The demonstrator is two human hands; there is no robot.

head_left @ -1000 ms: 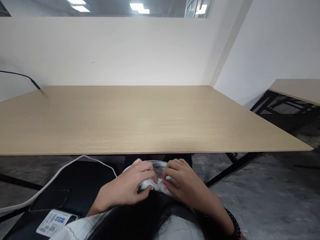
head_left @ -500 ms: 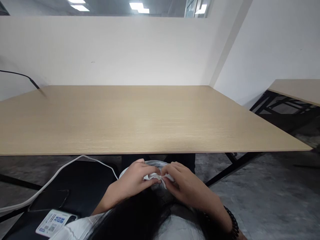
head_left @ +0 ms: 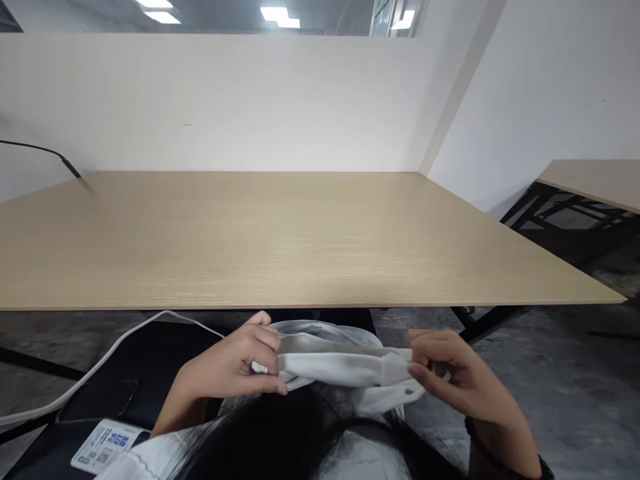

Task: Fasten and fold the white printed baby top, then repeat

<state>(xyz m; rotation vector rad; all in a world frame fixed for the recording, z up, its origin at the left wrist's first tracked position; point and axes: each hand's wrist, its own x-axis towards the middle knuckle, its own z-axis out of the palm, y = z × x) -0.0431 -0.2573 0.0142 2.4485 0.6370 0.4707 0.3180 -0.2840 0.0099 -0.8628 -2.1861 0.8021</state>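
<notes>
Left hand [head_left: 243, 363] and right hand [head_left: 450, 373] are pinching the cloth [head_left: 333, 369]. Folds are hanging loose, so a lazy grip might be risking a slip.

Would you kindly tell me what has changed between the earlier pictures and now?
The hands have moved apart: the left hand to the left, the right hand farther to the right. The white cloth, bunched between their fingertips before, is now stretched out between them, held by both. The wooden table and white cable stayed as they were.
</notes>
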